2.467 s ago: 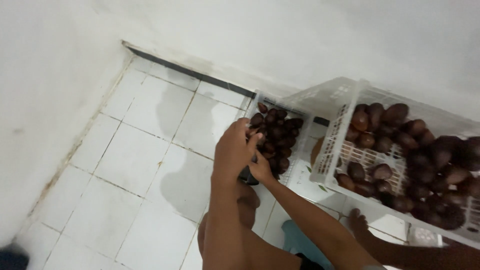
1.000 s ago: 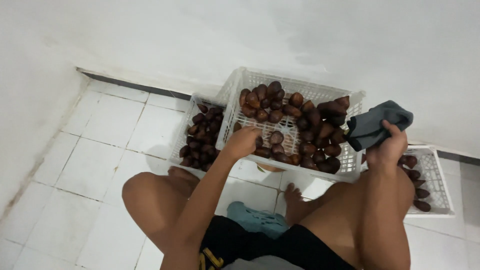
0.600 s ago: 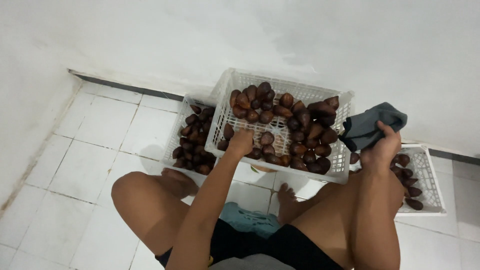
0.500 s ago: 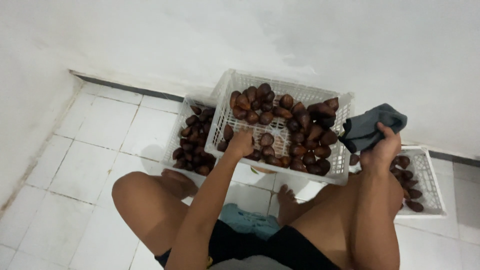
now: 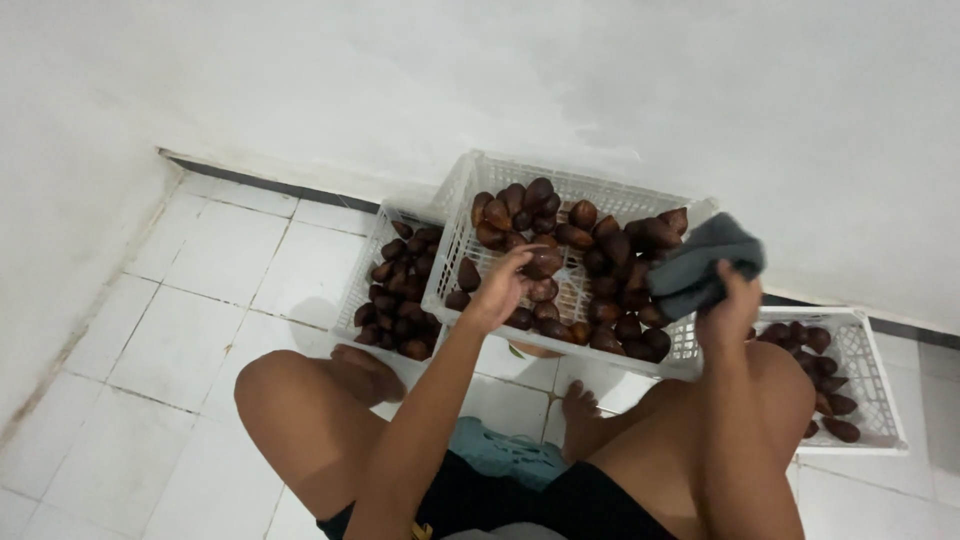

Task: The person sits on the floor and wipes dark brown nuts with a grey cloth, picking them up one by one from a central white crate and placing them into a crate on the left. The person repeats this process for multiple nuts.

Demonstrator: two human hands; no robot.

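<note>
White tiled floor meets plain white walls in a corner

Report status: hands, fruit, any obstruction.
Left hand gripping a brown fruit in the middle crate. Right hand holding grey cloth. Nothing in the way.

A white tiled floor meets the white wall along a dark strip at its far edge. Three white plastic crates of brown fruit sit on it near that edge: a left crate, a tilted middle crate overlapping it, and a right crate.
</note>
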